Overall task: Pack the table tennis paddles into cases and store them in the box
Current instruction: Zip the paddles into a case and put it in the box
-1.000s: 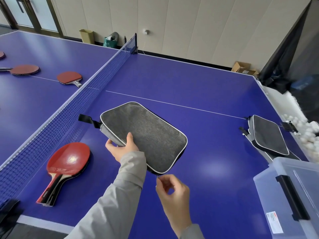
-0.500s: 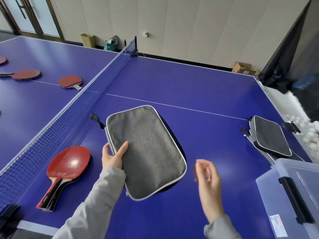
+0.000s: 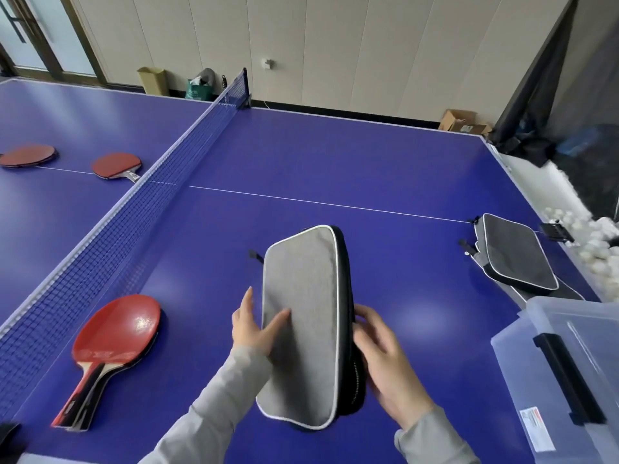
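A grey paddle case (image 3: 301, 313) with white piping is held above the blue table, long side pointing away from me. My left hand (image 3: 254, 326) grips its left edge, thumb on the top face. My right hand (image 3: 385, 366) holds the right, zippered edge, fingers curled round it. A stack of red paddles (image 3: 117, 333) lies on the table to the left, by the net. A second grey case (image 3: 516, 256) lies at the table's right edge. The clear plastic box (image 3: 569, 373) with a black latch stands at the lower right.
The net (image 3: 134, 209) crosses the table on the left. Two more red paddles (image 3: 115, 165) (image 3: 28, 155) lie beyond it. White balls (image 3: 599, 249) are heaped off the right edge. Cardboard boxes (image 3: 462, 121) sit on the floor by the far wall.
The case has swung clockwise, now pointing away from me, and shifted right. My right hand, free half a second ago, has taken hold of its right edge.
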Demonstrator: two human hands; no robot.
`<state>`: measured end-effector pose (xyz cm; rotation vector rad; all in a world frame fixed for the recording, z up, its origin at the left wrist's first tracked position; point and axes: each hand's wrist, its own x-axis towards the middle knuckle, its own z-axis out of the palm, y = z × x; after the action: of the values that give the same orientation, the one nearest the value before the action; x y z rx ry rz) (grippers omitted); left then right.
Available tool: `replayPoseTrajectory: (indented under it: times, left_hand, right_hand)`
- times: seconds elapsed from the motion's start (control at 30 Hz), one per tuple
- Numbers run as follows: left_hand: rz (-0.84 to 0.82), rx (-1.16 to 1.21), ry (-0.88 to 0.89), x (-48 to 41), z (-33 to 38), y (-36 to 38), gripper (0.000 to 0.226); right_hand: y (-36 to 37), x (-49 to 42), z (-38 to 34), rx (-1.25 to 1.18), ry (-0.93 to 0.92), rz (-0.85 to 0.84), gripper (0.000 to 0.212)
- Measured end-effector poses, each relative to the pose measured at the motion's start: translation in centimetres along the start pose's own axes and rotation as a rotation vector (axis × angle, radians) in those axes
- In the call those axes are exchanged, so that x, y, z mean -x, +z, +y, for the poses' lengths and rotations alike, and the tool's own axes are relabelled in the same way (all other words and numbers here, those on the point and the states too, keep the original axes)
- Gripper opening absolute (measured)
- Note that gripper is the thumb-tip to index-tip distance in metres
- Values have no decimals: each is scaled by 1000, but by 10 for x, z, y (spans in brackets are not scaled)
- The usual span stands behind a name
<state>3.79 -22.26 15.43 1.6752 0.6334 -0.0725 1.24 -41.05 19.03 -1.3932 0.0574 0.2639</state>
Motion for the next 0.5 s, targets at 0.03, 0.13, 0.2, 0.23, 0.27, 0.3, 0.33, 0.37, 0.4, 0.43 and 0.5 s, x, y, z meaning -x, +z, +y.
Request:
replayPoseTrajectory:
  times: [0.03, 0.13, 0.2, 0.23, 0.27, 0.3, 0.33, 0.37, 0.4, 0.43, 0.5]
  left_hand:
    - [-30, -70, 26, 5, 2, 7, 109]
    - [-210, -122, 104, 30, 9, 30, 75]
    - [-324, -75, 127, 42, 10, 45, 55]
    - [-357, -52, 136, 46, 9, 51, 54]
    - [-366, -46, 144, 48, 6, 56, 56]
    - [-354, -41, 148, 49, 3, 59, 57]
    - [-330, -36, 137, 48, 0, 60, 56]
    - [-305, -32, 121, 47, -3, 60, 53]
    - [-282, -35, 102, 45, -7, 58, 50]
    - [-265, -38, 87, 42, -10, 53, 47]
    - [-227, -5, 55, 33, -15, 37, 44]
  right_hand:
    - [1, -1, 4, 66, -30, 35, 21]
    - [5, -3, 11, 220, -88, 129, 23]
    - [7, -3, 17, 251, -101, 150, 22]
    - [9, -2, 21, 268, -104, 144, 22]
    - [10, -2, 24, 293, -103, 139, 22]
    - [11, -2, 28, 325, -100, 138, 23]
    - [11, -2, 30, 349, -89, 136, 25]
    - [9, -3, 34, 373, -77, 134, 26]
    - [6, -3, 36, 401, -61, 134, 28]
    - [1, -5, 40, 439, -51, 140, 29]
    - [-14, -7, 45, 493, -14, 163, 29]
